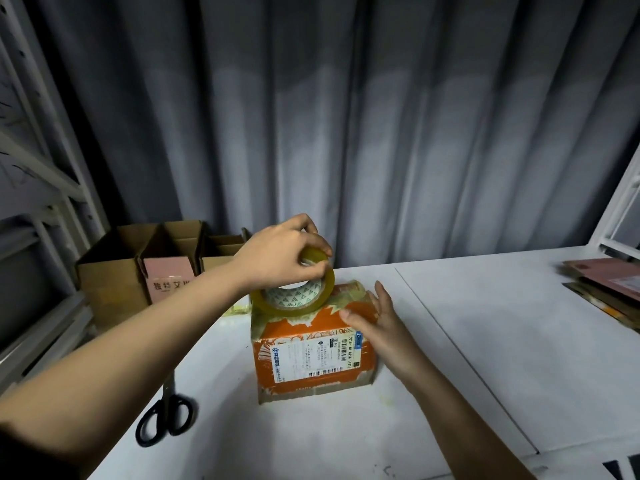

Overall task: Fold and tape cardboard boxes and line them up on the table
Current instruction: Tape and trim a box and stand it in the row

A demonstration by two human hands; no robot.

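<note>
My left hand (277, 254) pinches the yellowish clear tape roll (294, 292) atop the orange printed cardboard box (311, 355) at table centre; my right hand (374, 320), fingers spread flat, braces its three-o'clock side; I judge it light and stiff, best held by the side walls.

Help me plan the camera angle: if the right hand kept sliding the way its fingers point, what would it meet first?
The right hand lies flat against the orange box, fingers pointing up and left. Going on along the box top, it would likely meet the tape roll held by the left hand, though depth is unclear.

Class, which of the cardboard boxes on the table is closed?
The orange box under the hands; the brown boxes at back left stand open-topped.
</note>
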